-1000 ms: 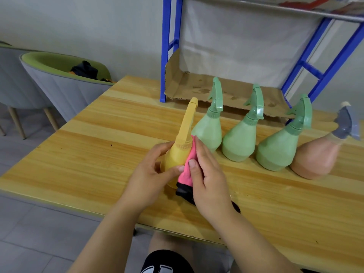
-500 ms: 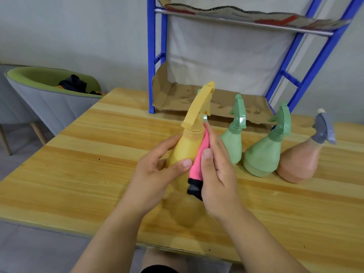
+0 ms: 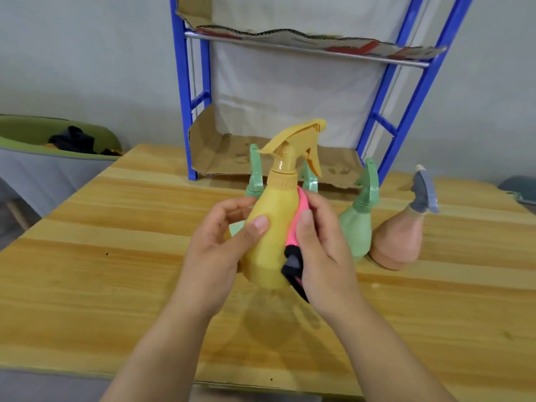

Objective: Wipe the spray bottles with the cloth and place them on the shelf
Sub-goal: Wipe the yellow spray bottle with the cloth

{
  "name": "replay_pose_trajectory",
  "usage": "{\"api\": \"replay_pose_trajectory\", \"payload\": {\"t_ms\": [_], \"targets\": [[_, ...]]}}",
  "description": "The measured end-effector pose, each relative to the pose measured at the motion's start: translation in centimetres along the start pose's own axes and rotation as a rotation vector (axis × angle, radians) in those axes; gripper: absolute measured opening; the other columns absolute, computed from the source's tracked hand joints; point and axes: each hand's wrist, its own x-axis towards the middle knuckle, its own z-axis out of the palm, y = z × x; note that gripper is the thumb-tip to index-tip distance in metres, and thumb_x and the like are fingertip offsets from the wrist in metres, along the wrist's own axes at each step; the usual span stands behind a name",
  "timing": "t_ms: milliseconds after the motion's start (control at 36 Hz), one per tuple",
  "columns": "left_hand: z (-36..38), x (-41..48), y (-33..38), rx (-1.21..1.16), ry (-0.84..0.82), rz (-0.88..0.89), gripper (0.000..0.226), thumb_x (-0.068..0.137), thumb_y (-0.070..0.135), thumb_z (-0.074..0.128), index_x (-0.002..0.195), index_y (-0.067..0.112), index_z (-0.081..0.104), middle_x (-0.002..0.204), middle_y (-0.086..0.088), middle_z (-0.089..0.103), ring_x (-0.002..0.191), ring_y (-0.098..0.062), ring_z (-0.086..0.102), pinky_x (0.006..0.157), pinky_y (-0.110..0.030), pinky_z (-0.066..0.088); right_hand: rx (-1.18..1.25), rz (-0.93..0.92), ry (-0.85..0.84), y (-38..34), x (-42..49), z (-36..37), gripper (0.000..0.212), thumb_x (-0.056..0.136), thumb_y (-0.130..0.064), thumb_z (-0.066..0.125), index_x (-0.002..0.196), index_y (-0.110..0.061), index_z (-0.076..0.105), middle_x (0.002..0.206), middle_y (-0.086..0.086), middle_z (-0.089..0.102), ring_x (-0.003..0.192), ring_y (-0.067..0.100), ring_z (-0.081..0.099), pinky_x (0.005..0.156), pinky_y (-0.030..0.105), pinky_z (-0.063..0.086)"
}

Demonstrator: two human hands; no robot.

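Note:
My left hand (image 3: 216, 250) grips a yellow spray bottle (image 3: 275, 221) held upright above the wooden table (image 3: 101, 271). My right hand (image 3: 322, 250) presses a pink and black cloth (image 3: 293, 242) against the bottle's right side. Behind it stand three green spray bottles; two are mostly hidden, and the right one (image 3: 358, 221) shows clearly. A peach bottle (image 3: 398, 242) with a grey trigger stands at the far right. The blue metal shelf (image 3: 406, 100) rises at the back of the table, its levels lined with cardboard (image 3: 220, 152).
A green and grey chair (image 3: 43, 163) with dark clothing in it stands to the left of the table. A grey-blue object (image 3: 519, 190) peeks in at the right edge. The table's front edge runs close to my body.
The yellow bottle has been lifted higher off the table and turned so its nozzle points right. The cloth has stayed pressed on its side. The view has tilted up toward the shelf.

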Motion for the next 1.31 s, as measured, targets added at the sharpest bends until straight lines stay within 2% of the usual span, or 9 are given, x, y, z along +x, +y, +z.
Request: {"api": "replay_pose_trajectory", "payload": {"t_ms": [139, 444, 556, 639, 750, 972, 1139, 1250, 1306], "targets": [[0.7, 0.2, -0.1, -0.01, 0.038, -0.034, 0.025, 0.068, 0.038, 0.068, 0.092, 0.03, 0.071, 0.106, -0.006, 0.07, 0.09, -0.026, 0.067, 0.07, -0.049, 0.053, -0.247, -0.075, -0.068, 0.5, -0.1, -0.6, 0.074, 0.086, -0.072, 0.034, 0.147, -0.03, 0.027, 0.141, -0.009, 0.044, 0.133, 0.016, 0.039, 0.107, 0.047, 0.036], [1.7, 0.6, -0.2, 0.11, -0.186, -0.005, 0.078, 0.049, 0.031, 0.086, 0.123, 0.037, 0.061, 0.126, 0.01, 0.063, 0.11, -0.014, 0.063, 0.081, -0.033, 0.055, 0.049, 0.103, 0.028, -0.3, 0.7, -2.6, 0.051, 0.088, -0.064, 0.037, 0.13, -0.038, 0.049, 0.117, -0.022, 0.063, 0.113, -0.005, 0.056, 0.099, 0.029, 0.045], [1.7, 0.7, -0.3, 0.079, -0.179, -0.016, 0.082, 0.046, 0.027, 0.087, 0.124, 0.032, 0.061, 0.126, 0.008, 0.063, 0.107, -0.016, 0.066, 0.075, -0.027, 0.056, 0.034, 0.09, 0.026, -0.4, 0.6, -2.7, 0.067, 0.083, -0.067, 0.039, 0.139, -0.029, 0.043, 0.129, -0.009, 0.059, 0.122, 0.009, 0.054, 0.104, 0.043, 0.043], [1.7, 0.6, -0.2, -0.037, -0.182, -0.027, 0.09, 0.04, 0.037, 0.093, 0.123, 0.028, 0.061, 0.12, 0.0, 0.066, 0.101, -0.019, 0.068, 0.07, -0.026, 0.056, 0.16, 0.053, -0.009, -0.6, 0.8, -3.1, 0.047, 0.091, -0.056, 0.042, 0.128, -0.031, 0.056, 0.121, -0.008, 0.065, 0.114, 0.009, 0.06, 0.095, 0.035, 0.049], [1.9, 0.5, -0.1, -0.142, -0.224, -0.046, 0.073, 0.04, 0.051, 0.09, 0.105, 0.027, 0.067, 0.097, -0.001, 0.072, 0.08, -0.014, 0.07, 0.059, -0.025, 0.054, 0.34, 0.075, -0.029, -0.9, 1.1, -3.6, 0.037, 0.093, -0.041, 0.036, 0.096, -0.041, 0.073, 0.096, -0.013, 0.073, 0.093, 0.003, 0.067, 0.075, 0.019, 0.052], [2.6, 0.0, -0.3, -0.027, -0.113, -0.05, 0.047, 0.071, 0.033, 0.071, 0.116, 0.029, 0.06, 0.106, 0.003, 0.063, 0.081, -0.005, 0.068, 0.068, -0.028, 0.058, 0.212, 0.063, 0.127, -0.2, 0.4, -2.9, 0.039, 0.093, -0.052, 0.039, 0.119, -0.03, 0.058, 0.097, -0.01, 0.069, 0.092, 0.001, 0.063, 0.079, 0.018, 0.052], [2.2, -0.1, -1.3, 0.229, -0.075, 0.05, 0.067, 0.046, 0.047, 0.083, 0.109, 0.039, 0.061, 0.113, 0.013, 0.065, 0.102, -0.014, 0.064, 0.076, -0.033, 0.055, 0.111, -0.034, 0.149, -0.9, 0.1, -1.9, 0.027, 0.087, -0.053, 0.042, 0.105, -0.039, 0.058, 0.082, -0.011, 0.061, 0.077, 0.004, 0.057, 0.071, 0.024, 0.049], [1.6, 0.1, -0.8, -0.008, -0.168, 0.006, 0.074, 0.041, 0.045, 0.09, 0.108, 0.025, 0.068, 0.107, 0.001, 0.07, 0.092, -0.018, 0.068, 0.065, -0.024, 0.054, 0.203, 0.005, 0.035, -1.5, 0.3, -2.8, 0.031, 0.093, -0.048, 0.042, 0.112, -0.037, 0.063, 0.095, 0.019, 0.061, 0.078, 0.021, 0.055, 0.071, 0.021, 0.049], [1.5, 0.0, -0.6, -0.113, -0.21, -0.059, 0.082, 0.037, 0.052, 0.09, 0.108, 0.02, 0.065, 0.096, 0.0, 0.073, 0.081, -0.015, 0.07, 0.06, -0.025, 0.055, 0.304, 0.04, -0.014, -1.8, 0.4, -3.3, 0.028, 0.092, -0.052, 0.045, 0.099, -0.044, 0.07, 0.09, 0.003, 0.07, 0.086, 0.011, 0.064, 0.073, 0.02, 0.052]]}}
